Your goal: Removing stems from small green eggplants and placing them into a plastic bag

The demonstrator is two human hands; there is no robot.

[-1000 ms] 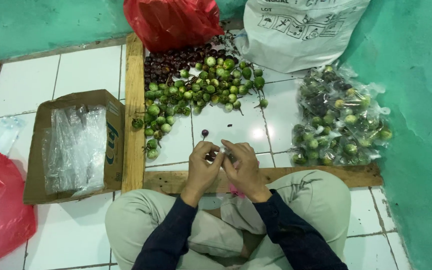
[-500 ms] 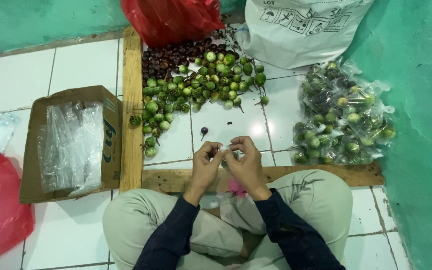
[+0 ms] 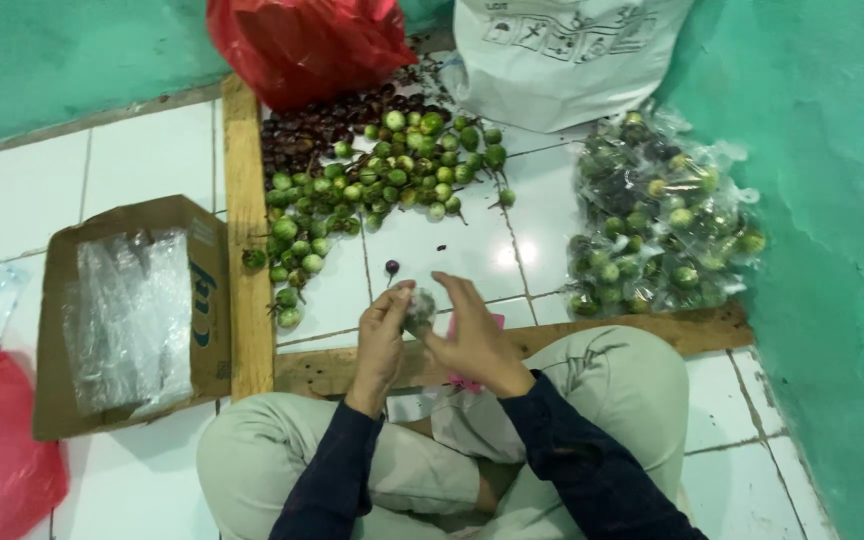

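Small clear bag [image 3: 419,310] of round fruit sits between my two hands, raised just above the wooden plank [image 3: 342,368] at my knees. My left hand [image 3: 382,335] has its fingers closed around the bag's left side; my right hand [image 3: 472,335] touches it from the right with the fingers spread and half open, so the left one carries most of the hold. Half a second ago both hands were pinched close together over something much smaller, and the bag did not show as a bundle; now it stands out plump and rounded between the palms, so I judge it filled and being closed or turned. One dark fruit [image 3: 391,266] lies alone on the white floor tiles [image 3: 152,160] just beyond my hands, as it did before. Further out is the loose pile of green fruit [image 3: 382,185], and to my right the heap of filled bags [image 3: 657,215]. A cardboard box [image 3: 132,310] with plastic sheets lies at my left.
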